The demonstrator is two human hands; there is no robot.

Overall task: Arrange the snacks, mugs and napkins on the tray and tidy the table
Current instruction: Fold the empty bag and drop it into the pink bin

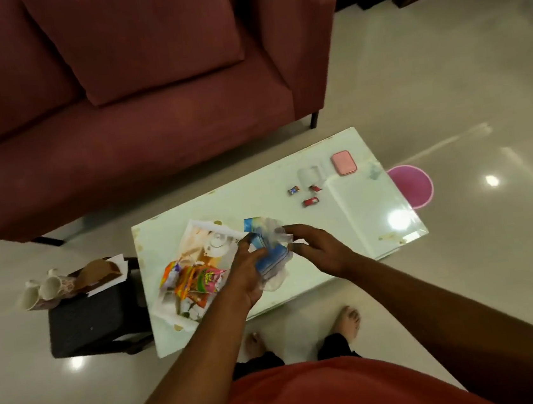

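Observation:
A printed tray [195, 233] lies on the left part of the pale glass table [370, 223], with several bright snack packets [194, 281] heaped on it. Both hands hold a blue and clear plastic packet [268, 244] just right of the tray: my left hand [247, 277] grips its lower side, my right hand [316, 246] pinches its upper right edge. Three small wrapped candies [310, 201] lie farther right on the table. Two white mugs [41, 292] lie on their sides on a dark stool [93, 324] left of the table, beside brown and white napkins [104, 273].
A pink case [343, 162] and a clear glass [307, 175] stand near the table's far right corner. A pink bin [414, 185] sits on the floor past the right edge. A maroon sofa [133, 94] is behind the table. My bare feet [348, 322] are under the near edge.

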